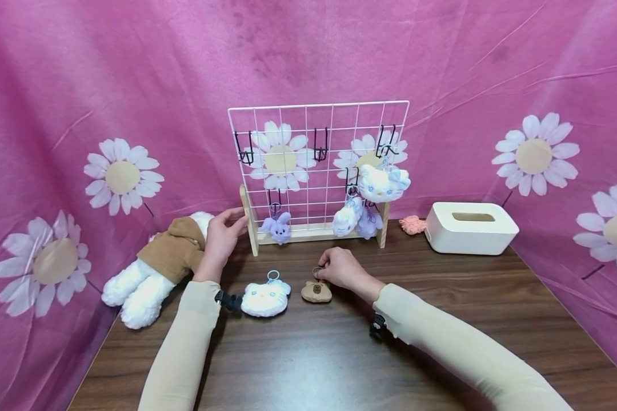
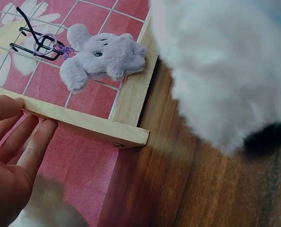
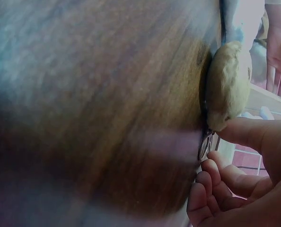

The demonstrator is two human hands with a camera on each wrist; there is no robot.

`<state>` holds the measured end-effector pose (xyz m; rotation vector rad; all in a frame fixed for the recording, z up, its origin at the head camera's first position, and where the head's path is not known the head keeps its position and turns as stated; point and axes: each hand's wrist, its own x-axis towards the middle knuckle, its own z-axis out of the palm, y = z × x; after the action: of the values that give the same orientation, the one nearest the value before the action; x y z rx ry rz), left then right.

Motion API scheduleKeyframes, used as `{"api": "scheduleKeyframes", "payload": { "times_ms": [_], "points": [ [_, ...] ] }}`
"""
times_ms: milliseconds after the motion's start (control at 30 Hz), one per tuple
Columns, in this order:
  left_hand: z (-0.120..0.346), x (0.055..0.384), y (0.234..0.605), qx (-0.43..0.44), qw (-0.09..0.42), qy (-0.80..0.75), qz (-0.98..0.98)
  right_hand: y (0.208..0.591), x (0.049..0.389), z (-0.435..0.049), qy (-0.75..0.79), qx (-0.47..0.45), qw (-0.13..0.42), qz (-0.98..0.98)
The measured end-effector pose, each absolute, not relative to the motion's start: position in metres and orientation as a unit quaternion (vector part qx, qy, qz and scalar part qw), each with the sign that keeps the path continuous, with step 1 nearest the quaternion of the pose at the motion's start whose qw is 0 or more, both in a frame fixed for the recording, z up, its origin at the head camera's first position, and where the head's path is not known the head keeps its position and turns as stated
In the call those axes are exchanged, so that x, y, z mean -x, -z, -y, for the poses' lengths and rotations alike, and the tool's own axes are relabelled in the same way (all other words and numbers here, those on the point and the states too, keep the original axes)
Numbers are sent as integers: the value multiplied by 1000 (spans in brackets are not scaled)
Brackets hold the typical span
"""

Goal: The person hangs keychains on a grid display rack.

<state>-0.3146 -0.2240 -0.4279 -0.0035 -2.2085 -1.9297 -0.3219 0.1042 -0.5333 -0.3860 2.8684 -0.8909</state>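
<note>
My right hand (image 1: 341, 268) pinches the metal ring of a small brown plush keychain (image 1: 316, 293), which lies face up on the table. In the right wrist view the thumb is right at the end of the brown plush (image 3: 228, 87), with the fingertips at the ring. To its left rests a white cat-face plush keychain (image 1: 264, 299) with a blue ring. My left hand (image 1: 223, 240) touches the wooden side post (image 2: 83, 120) of a white wire grid rack (image 1: 305, 105), fingers fairly straight against its edge.
Black hooks (image 1: 321, 149) hang on the grid. A purple plush keychain (image 1: 279, 228) hangs low at left; white cat (image 1: 383, 184) and other plush keychains hang at right. A large white plush toy (image 1: 167, 257) in brown clothing lies left. Right stand coral yarn (image 1: 412, 225) and a white tissue box (image 1: 470, 237).
</note>
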Motion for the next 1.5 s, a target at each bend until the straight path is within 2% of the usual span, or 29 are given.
{"api": "scheduleKeyframes", "payload": {
  "times_ms": [333,700,900,1067,1333,1400,1500],
  "points": [
    [224,316,427,-1,103,659,745,521,313,-102,282,133,47,-949],
    [223,315,428,-1,104,654,750,525,309,-108,327,146,51,-932],
    [223,314,428,0,105,653,750,497,288,-110,351,183,32,-918],
    [223,314,427,1,105,654,749,476,273,-110,375,179,31,-909],
    [224,313,428,-2,104,653,750,488,282,-115,375,176,18,-910],
    [224,313,428,-1,104,653,750,500,288,-120,374,189,-2,-908],
    [224,314,428,0,104,655,748,482,278,-118,382,169,14,-909]
  ]
}}
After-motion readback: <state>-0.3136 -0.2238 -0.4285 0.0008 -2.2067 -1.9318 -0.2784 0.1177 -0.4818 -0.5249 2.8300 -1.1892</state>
